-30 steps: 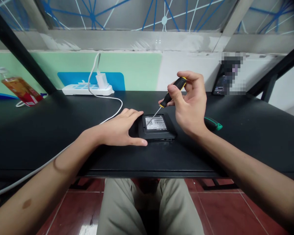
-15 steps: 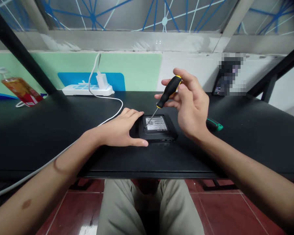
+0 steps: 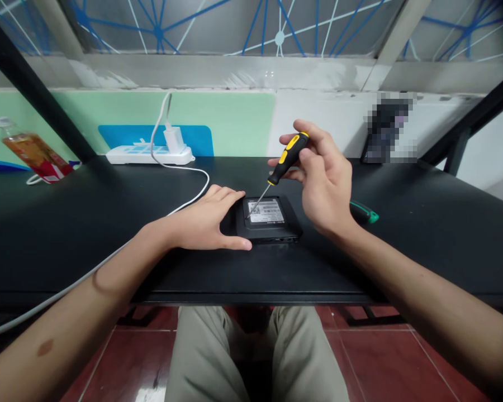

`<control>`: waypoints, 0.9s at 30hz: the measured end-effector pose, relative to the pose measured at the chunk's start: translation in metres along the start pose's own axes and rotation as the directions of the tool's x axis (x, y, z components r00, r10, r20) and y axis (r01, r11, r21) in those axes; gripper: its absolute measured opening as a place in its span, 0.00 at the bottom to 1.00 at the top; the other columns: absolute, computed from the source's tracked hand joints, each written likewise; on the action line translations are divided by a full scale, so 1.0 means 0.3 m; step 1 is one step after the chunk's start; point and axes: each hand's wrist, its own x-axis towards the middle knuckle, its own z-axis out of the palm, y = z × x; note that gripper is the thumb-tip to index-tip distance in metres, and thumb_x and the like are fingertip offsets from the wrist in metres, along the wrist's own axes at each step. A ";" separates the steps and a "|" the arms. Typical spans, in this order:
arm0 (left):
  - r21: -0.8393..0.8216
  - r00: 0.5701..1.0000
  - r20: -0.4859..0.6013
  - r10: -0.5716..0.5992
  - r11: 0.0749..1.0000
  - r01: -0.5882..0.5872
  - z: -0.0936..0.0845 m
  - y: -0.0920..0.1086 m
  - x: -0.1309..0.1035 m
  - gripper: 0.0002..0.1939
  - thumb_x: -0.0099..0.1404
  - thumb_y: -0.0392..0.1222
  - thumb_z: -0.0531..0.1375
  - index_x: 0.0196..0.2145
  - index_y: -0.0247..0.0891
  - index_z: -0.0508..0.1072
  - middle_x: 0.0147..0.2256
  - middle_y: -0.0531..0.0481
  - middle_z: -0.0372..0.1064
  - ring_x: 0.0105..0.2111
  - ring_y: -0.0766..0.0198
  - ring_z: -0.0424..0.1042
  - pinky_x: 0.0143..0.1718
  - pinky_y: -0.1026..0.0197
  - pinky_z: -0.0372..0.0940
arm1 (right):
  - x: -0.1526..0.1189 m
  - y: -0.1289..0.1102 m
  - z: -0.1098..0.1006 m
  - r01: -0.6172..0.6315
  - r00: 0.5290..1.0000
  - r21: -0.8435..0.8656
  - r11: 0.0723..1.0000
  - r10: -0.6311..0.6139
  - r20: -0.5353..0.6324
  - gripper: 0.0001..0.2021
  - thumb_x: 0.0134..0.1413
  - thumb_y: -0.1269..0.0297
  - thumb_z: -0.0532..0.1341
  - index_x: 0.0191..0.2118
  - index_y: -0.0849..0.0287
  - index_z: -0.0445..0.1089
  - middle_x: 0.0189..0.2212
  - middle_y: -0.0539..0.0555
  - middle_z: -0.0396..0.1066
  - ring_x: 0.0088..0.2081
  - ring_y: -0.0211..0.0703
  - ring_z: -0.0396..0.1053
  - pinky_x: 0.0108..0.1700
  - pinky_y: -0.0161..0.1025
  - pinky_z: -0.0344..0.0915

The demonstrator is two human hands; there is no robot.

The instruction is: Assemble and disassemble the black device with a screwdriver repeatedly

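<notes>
A flat black electronic box with a white printed label lies on the table. My left hand braces its left side, thumb along the front edge and fingertips at the back corner. In my right hand is a black and yellow screwdriver, held by the handle between thumb and fingers. Its thin shaft slants down to the left, and the tip meets the box near the label's lower left corner. Whether a screw sits under the tip is too small to tell.
Behind my right wrist lies a black and green tool handle, partly hidden. A white power strip with a plugged-in charger and white cable stands at the back left. Further left is a drink bottle; a phone-like dark object leans back right.
The screwdriver handle has turned in my right fingers, so its yellow grips now face me. My left hand and the box hold their place.
</notes>
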 end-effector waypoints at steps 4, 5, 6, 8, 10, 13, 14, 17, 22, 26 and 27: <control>-0.005 1.000 0.001 -0.003 1.000 0.003 -0.002 0.002 0.000 0.55 0.58 0.77 0.58 0.70 0.36 0.52 0.65 0.35 0.56 0.65 0.38 0.53 0.67 0.38 0.49 | 0.004 0.009 -0.003 0.070 0.998 -0.128 0.989 -0.070 0.009 0.21 0.65 0.44 0.55 0.60 0.40 0.64 0.53 0.52 0.71 0.48 0.49 0.78 0.41 0.46 0.82; -0.006 1.000 0.001 -0.004 1.000 0.004 -0.003 0.002 0.000 0.55 0.58 0.77 0.58 0.70 0.37 0.52 0.65 0.35 0.56 0.65 0.38 0.53 0.67 0.38 0.50 | 0.005 0.009 -0.002 0.074 0.997 -0.142 0.987 -0.074 0.000 0.22 0.63 0.43 0.57 0.60 0.40 0.64 0.53 0.52 0.71 0.47 0.48 0.78 0.40 0.45 0.82; -0.005 1.000 0.000 -0.004 1.000 0.004 -0.003 0.003 0.000 0.55 0.58 0.77 0.58 0.70 0.37 0.52 0.65 0.35 0.56 0.65 0.38 0.53 0.66 0.38 0.50 | 0.004 0.007 0.000 0.071 0.997 -0.144 0.987 -0.073 -0.012 0.22 0.62 0.44 0.59 0.59 0.40 0.65 0.53 0.52 0.70 0.46 0.46 0.78 0.39 0.43 0.82; -0.005 1.000 -0.001 -0.005 1.000 0.005 -0.003 0.003 0.000 0.55 0.58 0.76 0.58 0.70 0.37 0.52 0.65 0.35 0.56 0.64 0.38 0.54 0.66 0.38 0.51 | 0.003 0.001 0.003 0.045 0.998 -0.110 0.993 -0.048 -0.028 0.21 0.62 0.45 0.60 0.58 0.40 0.66 0.54 0.52 0.70 0.43 0.44 0.79 0.37 0.41 0.82; -0.006 1.000 -0.002 -0.004 1.000 0.004 -0.003 0.005 0.000 0.56 0.58 0.76 0.59 0.70 0.35 0.52 0.65 0.34 0.56 0.64 0.38 0.54 0.66 0.39 0.52 | 0.001 -0.002 0.005 0.003 1.000 -0.034 0.999 -0.004 -0.031 0.19 0.64 0.49 0.58 0.59 0.41 0.66 0.55 0.52 0.70 0.42 0.43 0.79 0.38 0.42 0.82; -0.010 1.000 0.003 -0.006 1.000 0.006 -0.004 0.007 0.000 0.57 0.58 0.76 0.59 0.70 0.32 0.52 0.65 0.33 0.55 0.64 0.38 0.53 0.66 0.40 0.52 | 0.002 0.004 0.002 -0.031 1.000 0.047 0.998 0.031 -0.003 0.19 0.67 0.54 0.56 0.61 0.44 0.64 0.53 0.52 0.72 0.45 0.45 0.79 0.43 0.47 0.82; -0.011 1.000 0.006 -0.008 1.000 0.008 -0.004 0.008 0.000 0.57 0.58 0.76 0.59 0.70 0.31 0.52 0.65 0.33 0.55 0.64 0.38 0.53 0.66 0.41 0.53 | 0.004 0.008 0.000 -0.025 1.000 0.040 0.999 0.025 0.003 0.19 0.67 0.54 0.56 0.61 0.44 0.64 0.53 0.52 0.72 0.45 0.45 0.79 0.44 0.48 0.82; -0.009 1.000 0.012 -0.011 1.000 0.011 -0.004 0.010 0.000 0.57 0.58 0.75 0.59 0.70 0.30 0.51 0.66 0.32 0.54 0.64 0.39 0.53 0.65 0.41 0.54 | 0.010 0.019 -0.004 0.030 0.999 -0.047 0.998 -0.030 0.011 0.21 0.65 0.50 0.58 0.61 0.44 0.63 0.50 0.52 0.74 0.45 0.46 0.79 0.42 0.46 0.82; -0.010 1.000 0.007 -0.008 1.000 0.008 -0.002 0.007 0.001 0.57 0.58 0.76 0.59 0.70 0.34 0.51 0.65 0.33 0.55 0.64 0.39 0.54 0.64 0.40 0.55 | 0.004 0.001 0.000 0.081 0.997 -0.117 0.990 -0.081 0.000 0.21 0.63 0.45 0.59 0.59 0.41 0.65 0.50 0.50 0.74 0.43 0.45 0.79 0.39 0.44 0.81; -0.014 1.000 0.011 -0.004 1.000 0.005 -0.003 0.005 0.000 0.56 0.58 0.76 0.58 0.70 0.34 0.51 0.65 0.34 0.55 0.64 0.39 0.54 0.65 0.41 0.55 | -0.003 -0.014 0.000 0.013 1.000 -0.060 0.998 -0.014 -0.001 0.18 0.67 0.49 0.55 0.60 0.39 0.65 0.57 0.50 0.71 0.43 0.44 0.79 0.43 0.46 0.81; -0.014 1.000 0.007 -0.004 1.000 0.005 -0.003 0.005 -0.001 0.56 0.58 0.76 0.58 0.70 0.34 0.51 0.65 0.34 0.55 0.64 0.39 0.54 0.64 0.41 0.55 | -0.002 -0.013 -0.001 0.005 1.000 -0.048 0.999 -0.005 0.001 0.18 0.67 0.49 0.54 0.60 0.39 0.65 0.57 0.50 0.72 0.44 0.44 0.80 0.44 0.47 0.81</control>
